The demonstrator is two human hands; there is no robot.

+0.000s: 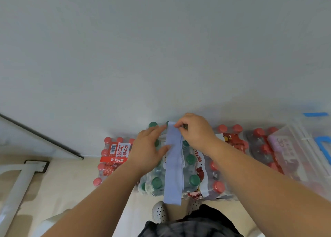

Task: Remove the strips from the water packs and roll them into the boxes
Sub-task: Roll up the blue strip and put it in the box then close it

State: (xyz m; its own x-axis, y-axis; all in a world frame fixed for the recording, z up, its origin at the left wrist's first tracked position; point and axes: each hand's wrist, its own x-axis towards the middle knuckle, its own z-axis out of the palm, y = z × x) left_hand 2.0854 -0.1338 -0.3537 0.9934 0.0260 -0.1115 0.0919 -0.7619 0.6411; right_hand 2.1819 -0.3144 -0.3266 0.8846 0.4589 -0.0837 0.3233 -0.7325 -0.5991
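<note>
The left pack [107,166] has a red band [116,159] reading 农夫山泉 in white. Above the band, a white label [123,149] bears a large red 30. Beside it are small blurred characters and 农夫山泉 again, running sideways, its last character cut off by the left hand [148,150]. Next to the label stands a barcode [113,149] with digits too small to read. On the middle pack [194,180], just right of the strip [173,165], the red characters 山泉 [197,156] show; the rest is hidden. A faint 30 [280,143] shows through the clear box [304,147]; what it stands on cannot be told.
</note>
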